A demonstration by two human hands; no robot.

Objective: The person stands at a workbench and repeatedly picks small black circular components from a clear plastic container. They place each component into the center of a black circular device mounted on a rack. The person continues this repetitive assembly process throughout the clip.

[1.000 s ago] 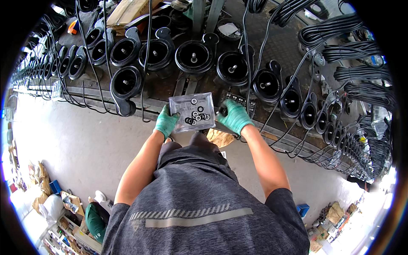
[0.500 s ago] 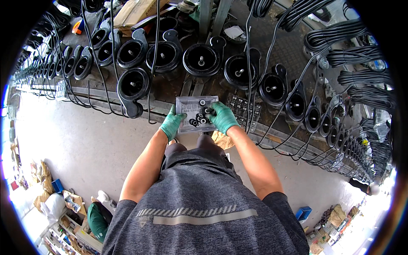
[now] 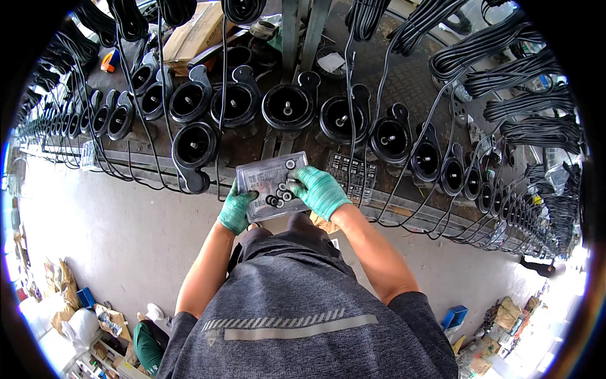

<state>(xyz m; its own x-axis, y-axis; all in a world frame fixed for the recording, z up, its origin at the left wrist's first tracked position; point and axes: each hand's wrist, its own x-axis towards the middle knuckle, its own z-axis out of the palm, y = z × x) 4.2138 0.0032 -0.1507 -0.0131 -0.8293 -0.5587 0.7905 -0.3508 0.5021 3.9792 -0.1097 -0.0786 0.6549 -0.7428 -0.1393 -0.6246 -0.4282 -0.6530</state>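
Note:
In front of my lap I hold a shallow clear plastic tray (image 3: 255, 179), tilted a little. My left hand (image 3: 236, 210), in a green glove, grips its left edge, with the thumb over the rim. Several small black rings with pale centres (image 3: 280, 197) lie loose in the tray, mostly towards its right side. One more ring (image 3: 290, 163) sits near its far right corner. My right hand (image 3: 322, 192), also gloved in green, reaches over the right edge with curled fingers close to the rings. What its fingertips hold, if anything, is hidden.
Beyond the tray, a dark workbench (image 3: 404, 82) carries a long row of round black housings (image 3: 288, 106) with central shafts. Black cables (image 3: 382, 82) hang down in front. A metal parts rack (image 3: 347, 174) lies right of my hands. A cardboard box (image 3: 192, 35) stands at the back.
The tray and both hands have shifted left and slightly nearer me in the picture, and the tray has turned a little. My right fingers have curled further over the rings.

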